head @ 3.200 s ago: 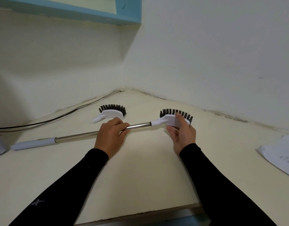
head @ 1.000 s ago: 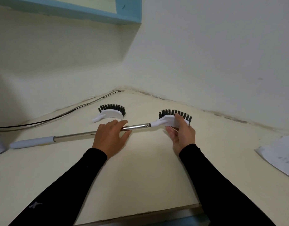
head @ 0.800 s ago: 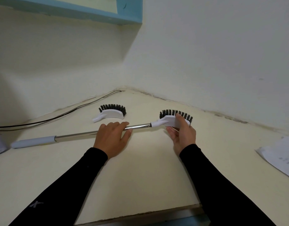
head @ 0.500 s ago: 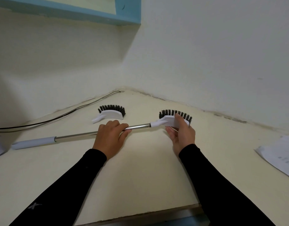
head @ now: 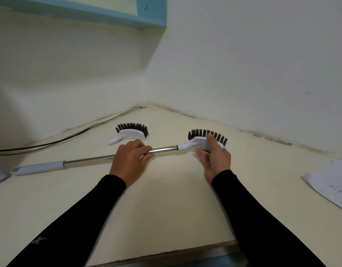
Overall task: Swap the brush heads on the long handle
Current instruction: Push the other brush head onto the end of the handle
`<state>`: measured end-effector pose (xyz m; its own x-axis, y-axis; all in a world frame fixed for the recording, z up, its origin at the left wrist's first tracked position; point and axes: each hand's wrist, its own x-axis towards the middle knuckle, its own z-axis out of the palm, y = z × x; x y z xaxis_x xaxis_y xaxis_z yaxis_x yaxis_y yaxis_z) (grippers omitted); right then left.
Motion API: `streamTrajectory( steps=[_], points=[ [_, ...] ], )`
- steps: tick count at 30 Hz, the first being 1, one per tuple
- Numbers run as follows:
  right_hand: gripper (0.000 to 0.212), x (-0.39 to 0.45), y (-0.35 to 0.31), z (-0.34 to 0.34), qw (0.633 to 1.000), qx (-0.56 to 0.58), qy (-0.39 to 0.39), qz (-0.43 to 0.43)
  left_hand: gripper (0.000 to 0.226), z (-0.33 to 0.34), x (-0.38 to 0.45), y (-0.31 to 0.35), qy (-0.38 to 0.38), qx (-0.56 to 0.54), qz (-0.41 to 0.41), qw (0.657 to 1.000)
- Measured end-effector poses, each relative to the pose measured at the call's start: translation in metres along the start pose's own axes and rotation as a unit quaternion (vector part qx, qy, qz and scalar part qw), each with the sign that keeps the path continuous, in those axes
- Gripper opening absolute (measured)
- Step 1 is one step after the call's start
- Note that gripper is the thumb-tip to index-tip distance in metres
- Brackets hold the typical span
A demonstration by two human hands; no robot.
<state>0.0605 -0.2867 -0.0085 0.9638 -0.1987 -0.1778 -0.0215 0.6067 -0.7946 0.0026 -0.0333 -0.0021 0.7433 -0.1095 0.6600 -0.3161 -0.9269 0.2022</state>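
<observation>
Two white brush heads carry black bristles.

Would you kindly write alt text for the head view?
A person's left hand grips a long metal handle while the right hand holds the brush head attached to its end. A spare brush head lies on the cream table behind.

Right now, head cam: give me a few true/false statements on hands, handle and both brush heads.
1. The left hand grips the metal handle. True.
2. The right hand is empty. False: it holds the mounted brush head.
3. The spare brush head lies on the table, beyond the handle. True.
4. The spare brush head touches the paper. False: the paper lies far right, apart.
</observation>
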Motion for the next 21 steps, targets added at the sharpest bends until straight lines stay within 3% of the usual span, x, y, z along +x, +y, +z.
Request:
streamTrajectory(
  steps=[10,17,21],
  points=[
    [0.045,-0.0002,0.0002,-0.0001,1.000,0.001,0.008,0.000,0.031,0.0011,-0.0019,0.0077,-0.044,0.035,-0.039,0.998],
    [0.036,-0.0008,-0.0009,-0.0002,1.000,-0.004,0.001,0.000,0.022,0.0000,-0.0023,0.0075,-0.039,0.050,-0.026,0.998],
    [0.042,-0.0019,-0.0014,0.0012,1.000,-0.009,0.002,0.000,0.016,0.0005,-0.0025,0.0043,-0.024,0.031,-0.015,0.999]
  ],
)
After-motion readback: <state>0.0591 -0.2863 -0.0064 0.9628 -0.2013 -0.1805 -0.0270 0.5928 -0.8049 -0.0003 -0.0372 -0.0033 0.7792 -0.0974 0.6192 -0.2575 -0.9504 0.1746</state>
